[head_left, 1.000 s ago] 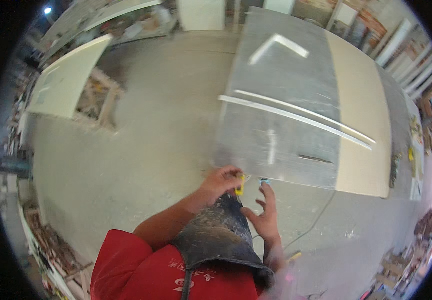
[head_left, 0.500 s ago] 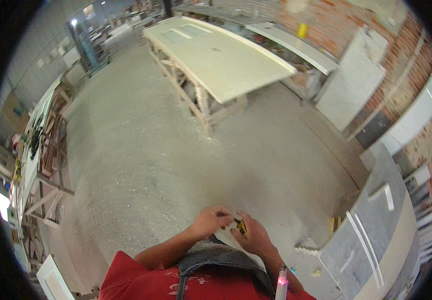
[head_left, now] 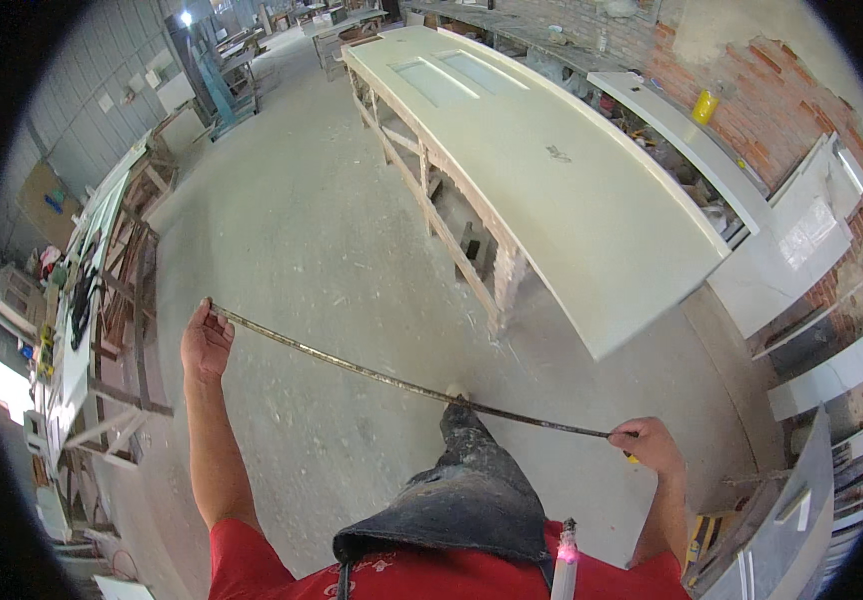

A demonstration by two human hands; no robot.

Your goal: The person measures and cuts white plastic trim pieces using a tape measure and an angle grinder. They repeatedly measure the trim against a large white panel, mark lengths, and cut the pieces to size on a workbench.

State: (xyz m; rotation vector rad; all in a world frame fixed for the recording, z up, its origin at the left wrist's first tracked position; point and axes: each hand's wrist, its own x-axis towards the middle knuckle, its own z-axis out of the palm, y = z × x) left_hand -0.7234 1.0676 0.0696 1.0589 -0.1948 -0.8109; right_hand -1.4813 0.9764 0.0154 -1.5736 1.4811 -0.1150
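Observation:
A long tape measure blade [head_left: 382, 377], worn and yellowish to dark, stretches across in front of me and bows slightly downward. Its far left end is pinched in the fingers of my left hand [head_left: 208, 345], raised over the floor. At the other end, my right hand [head_left: 654, 446] is closed around the tape measure's case; only a bit of yellow shows below the fingers. Past the tape, to the right, stands a long cream-coloured countertop [head_left: 562, 200] on a rough wooden trestle [head_left: 505, 280], with two rectangular recesses at its far end. Neither hand touches it.
Left, a row of wooden stands [head_left: 117, 405] carries pale slabs and tools. Along the brick wall at right lean white panels [head_left: 792, 245], and a grey slab [head_left: 787, 520] stands lower right. A lit cigarette [head_left: 566, 570] shows at the lower edge, beside my dark apron [head_left: 452, 505].
My hands, close together before, have spread wide apart, drawing the tape blade out between them. The countertop now appears nearer, and more of the dark apron shows.

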